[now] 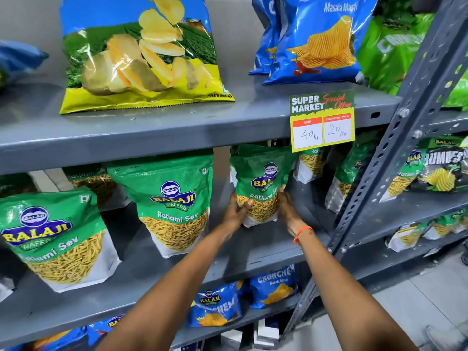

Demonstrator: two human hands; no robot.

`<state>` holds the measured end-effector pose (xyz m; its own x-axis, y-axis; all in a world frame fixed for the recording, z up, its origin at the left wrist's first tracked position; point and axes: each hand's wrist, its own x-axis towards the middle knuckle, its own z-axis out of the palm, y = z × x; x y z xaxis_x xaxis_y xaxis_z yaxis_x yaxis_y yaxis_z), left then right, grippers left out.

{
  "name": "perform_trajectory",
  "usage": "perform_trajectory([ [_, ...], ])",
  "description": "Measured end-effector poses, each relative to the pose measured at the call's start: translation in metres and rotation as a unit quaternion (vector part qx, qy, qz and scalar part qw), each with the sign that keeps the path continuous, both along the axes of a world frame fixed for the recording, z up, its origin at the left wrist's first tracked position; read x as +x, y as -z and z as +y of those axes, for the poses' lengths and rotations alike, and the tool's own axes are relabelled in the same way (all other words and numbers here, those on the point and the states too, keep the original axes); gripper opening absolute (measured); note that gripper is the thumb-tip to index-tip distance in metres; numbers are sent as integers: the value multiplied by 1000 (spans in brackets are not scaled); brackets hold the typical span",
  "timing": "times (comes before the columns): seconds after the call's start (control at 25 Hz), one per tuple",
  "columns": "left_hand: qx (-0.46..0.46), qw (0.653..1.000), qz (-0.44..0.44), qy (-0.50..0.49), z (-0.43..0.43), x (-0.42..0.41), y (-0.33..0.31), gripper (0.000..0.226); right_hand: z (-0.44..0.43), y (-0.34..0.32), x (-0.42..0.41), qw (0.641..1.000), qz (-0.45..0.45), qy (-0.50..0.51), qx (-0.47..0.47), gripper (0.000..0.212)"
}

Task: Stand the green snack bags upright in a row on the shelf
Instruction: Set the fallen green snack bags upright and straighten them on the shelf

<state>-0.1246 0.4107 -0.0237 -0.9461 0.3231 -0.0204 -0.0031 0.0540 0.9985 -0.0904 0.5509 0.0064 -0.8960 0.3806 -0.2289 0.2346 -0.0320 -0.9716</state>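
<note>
While both hands hold green bag (260, 183) by its sides, left hand (236, 214) and right hand (288, 211) set it upright on shelf (266, 252), right of two standing bags (172, 206). Next: let go softly, check it stays up

- Bright, even light from above.
- White glare streaks on the glossy chip bag (141, 54) on the top shelf.
- Deep shadow under the shelf board (152, 138).
- Wide-angle bending and soft blur at the edges.
</note>
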Motion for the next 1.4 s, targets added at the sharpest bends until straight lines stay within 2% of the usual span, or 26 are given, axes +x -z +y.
perform_trajectory([
  [0.16,-17,999,-20,41,18,10,-5,59,31,18,26,998,-38,50,-20,46],
  [0.24,-17,998,-27,52,24,14,-6,58,27,20,27,998,-18,54,-4,45],
  [0.32,-17,998,-36,53,27,15,-6,57,18,5,32,998,4,51,-48,48],
  [0.36,-15,998,-40,52,27,14,-5,57,22,8,29,998,13,54,-40,48],
  [0.44,-13,998,-42,52,26,15,-4,60,23,1,43,993,-19,117,16,43],
  [0.6,-17,998,-43,42,19,19,-10,66,6,7,37,970,67,198,122,54],
  [0.68,-53,998,-28,-11,11,20,-15,63,-12,4,31,951,99,239,172,57],
  [0.76,-101,990,34,-95,-3,30,-20,44,-33,-1,34,926,156,284,193,52],
  [0.84,-151,954,169,-194,-25,53,-26,15,-62,-7,42,921,202,251,220,52],
  [0.88,-152,933,219,-243,-40,64,-30,11,-77,-10,44,917,228,219,243,54],
  [0.96,-105,904,260,-324,-71,79,-37,21,-109,-7,45,909,266,149,285,53],
  [1.04,-45,889,262,-374,-101,83,-30,30,-134,0,45,902,285,76,315,47],
  [1.08,-38,880,246,-404,-115,82,-23,39,-142,7,42,907,285,39,309,42],
  [1.16,-84,864,192,-457,-143,76,-7,66,-156,22,35,940,252,-27,230,28],
  [1.2,-112,871,165,-449,-155,70,4,80,-161,25,35,957,222,-62,174,27],
  [1.24,-108,897,137,-406,-167,66,12,88,-167,31,34,970,190,-105,107,29],
  [1.32,-26,955,76,-285,-180,58,24,78,-173,37,35,975,141,-171,16,36],
  [1.4,-9,973,55,-222,-183,54,28,60,-172,38,36,973,128,-191,-4,40],
])
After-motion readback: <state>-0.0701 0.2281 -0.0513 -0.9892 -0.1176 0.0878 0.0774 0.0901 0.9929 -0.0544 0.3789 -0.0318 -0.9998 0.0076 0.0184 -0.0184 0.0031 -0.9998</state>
